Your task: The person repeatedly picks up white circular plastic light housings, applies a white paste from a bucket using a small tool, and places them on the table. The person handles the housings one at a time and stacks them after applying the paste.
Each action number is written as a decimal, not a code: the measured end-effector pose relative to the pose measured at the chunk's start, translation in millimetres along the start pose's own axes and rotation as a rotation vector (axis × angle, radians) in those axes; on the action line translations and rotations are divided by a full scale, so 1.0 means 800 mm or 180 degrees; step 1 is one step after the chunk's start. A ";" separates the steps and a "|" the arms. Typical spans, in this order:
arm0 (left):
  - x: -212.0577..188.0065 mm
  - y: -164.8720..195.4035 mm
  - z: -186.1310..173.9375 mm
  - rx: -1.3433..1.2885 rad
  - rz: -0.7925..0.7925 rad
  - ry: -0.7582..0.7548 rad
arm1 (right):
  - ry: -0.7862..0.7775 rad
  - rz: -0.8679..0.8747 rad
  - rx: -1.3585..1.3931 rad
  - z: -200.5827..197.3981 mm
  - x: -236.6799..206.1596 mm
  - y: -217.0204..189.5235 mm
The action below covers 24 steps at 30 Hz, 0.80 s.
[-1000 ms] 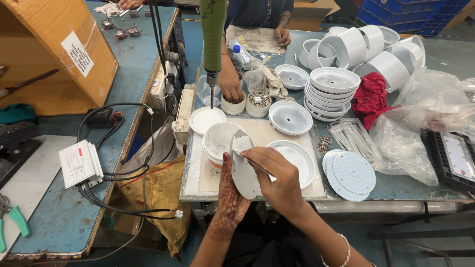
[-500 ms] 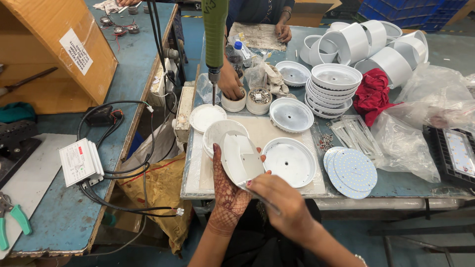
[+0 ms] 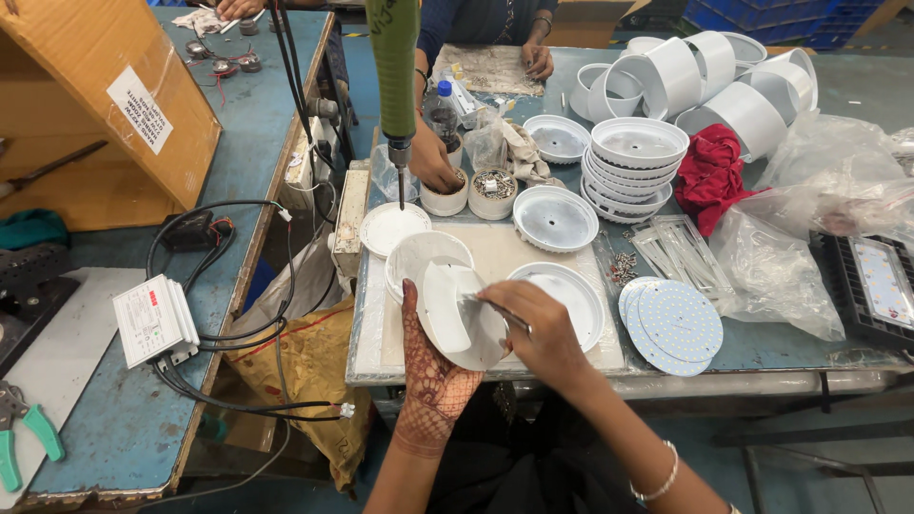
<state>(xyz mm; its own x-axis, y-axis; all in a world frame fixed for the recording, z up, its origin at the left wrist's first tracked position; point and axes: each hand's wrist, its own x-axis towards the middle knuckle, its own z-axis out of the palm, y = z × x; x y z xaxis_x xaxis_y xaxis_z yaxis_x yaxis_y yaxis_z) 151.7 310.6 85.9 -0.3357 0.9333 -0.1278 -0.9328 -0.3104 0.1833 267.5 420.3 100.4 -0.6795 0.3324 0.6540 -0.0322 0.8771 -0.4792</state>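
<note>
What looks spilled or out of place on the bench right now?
Small screws lie scattered loose on the bench beside the stack of round boards, outside the two screw cups. The left hand holds a white housing tilted.

Far up-left of the hands a tilted brown cardboard box (image 3: 90, 105) wears a white rectangular label (image 3: 139, 108), closer on their left a white boxy unit (image 3: 152, 320) shows a small red-and-white sticker, and away to their right clear plastic bags (image 3: 781, 276) sit crumpled on the worktop (image 3: 762, 347).
</note>
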 end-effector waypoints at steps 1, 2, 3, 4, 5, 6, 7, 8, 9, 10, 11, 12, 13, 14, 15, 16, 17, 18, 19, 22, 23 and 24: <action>0.002 -0.001 -0.001 -0.0055 -0.0010 0.0049 | 0.0027 0.0024 -0.0017 -0.001 -0.006 -0.005; 0.004 -0.002 -0.002 -0.0110 -0.0019 0.0098 | 0.0029 0.0016 -0.0004 -0.003 -0.011 -0.011; 0.005 -0.003 -0.002 -0.0162 -0.0029 0.0151 | 0.0031 0.0011 0.0011 -0.005 -0.017 -0.017; 0.007 -0.004 -0.003 -0.0205 -0.0002 0.0108 | 0.0030 0.0008 0.0026 -0.007 -0.022 -0.022; 0.008 -0.005 -0.003 -0.0244 0.0026 0.0063 | 0.0021 -0.0013 -0.0020 -0.009 -0.027 -0.028; 0.009 -0.005 -0.003 -0.0284 0.0054 0.0017 | 0.0012 -0.0034 -0.0065 -0.011 -0.031 -0.033; 0.009 -0.005 -0.004 -0.0271 0.0063 0.0069 | 0.0004 -0.0055 -0.0111 -0.012 -0.033 -0.035; 0.010 -0.004 -0.004 -0.0259 0.0072 0.0120 | -0.0004 -0.0013 -0.0023 -0.015 -0.033 -0.035; 0.012 -0.006 -0.004 -0.0249 0.0082 0.0168 | -0.0014 0.0026 0.0064 -0.020 -0.033 -0.033; 0.013 -0.008 -0.004 -0.0167 0.0106 0.0086 | -0.0022 0.0068 0.0152 -0.023 -0.032 -0.032; 0.014 -0.011 -0.005 -0.0087 0.0129 0.0008 | -0.0034 0.0240 0.0317 -0.024 -0.027 -0.027; 0.013 -0.014 -0.006 -0.0007 0.0149 -0.0065 | -0.0046 0.0417 0.0482 -0.025 -0.018 -0.019; 0.012 -0.017 -0.007 -0.0069 0.0169 -0.0033 | -0.0052 0.0594 0.0647 -0.025 -0.008 -0.012; 0.011 -0.019 -0.007 -0.0131 0.0189 -0.0002 | -0.0057 0.0582 0.0506 -0.024 0.001 -0.006; 0.010 -0.022 -0.008 -0.0191 0.0210 0.0027 | -0.0061 0.0570 0.0365 -0.021 0.011 0.000; 0.009 -0.022 -0.007 -0.0244 0.0232 0.0054 | -0.0059 0.0554 0.0227 -0.019 0.016 0.001; 0.009 -0.022 -0.006 -0.0294 0.0257 0.0078 | -0.0025 0.0455 0.0171 -0.017 0.016 -0.001; 0.009 -0.021 -0.005 -0.0345 0.0285 0.0102 | 0.0006 0.0354 0.0115 -0.014 0.014 -0.004; 0.009 -0.020 -0.003 -0.0248 0.0277 0.0119 | 0.0031 0.0249 0.0060 -0.013 0.012 -0.008; 0.008 -0.017 0.000 -0.0024 0.0289 0.0090 | 0.0118 0.0167 -0.0005 -0.015 -0.009 -0.028; 0.009 -0.018 0.001 0.0011 0.0308 0.0020 | 0.0139 0.0151 -0.0052 -0.016 -0.016 -0.035; 0.010 -0.020 0.002 0.0045 0.0321 -0.0051 | 0.0162 0.0137 -0.0104 -0.018 -0.023 -0.041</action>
<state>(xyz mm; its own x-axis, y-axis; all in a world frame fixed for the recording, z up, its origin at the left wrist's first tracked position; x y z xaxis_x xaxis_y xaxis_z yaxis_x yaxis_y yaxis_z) 163.9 323.3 83.5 -0.4256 0.9002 -0.0925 -0.8923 -0.4005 0.2082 291.6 390.5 112.6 -0.6417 0.3866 0.6624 0.0207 0.8721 -0.4889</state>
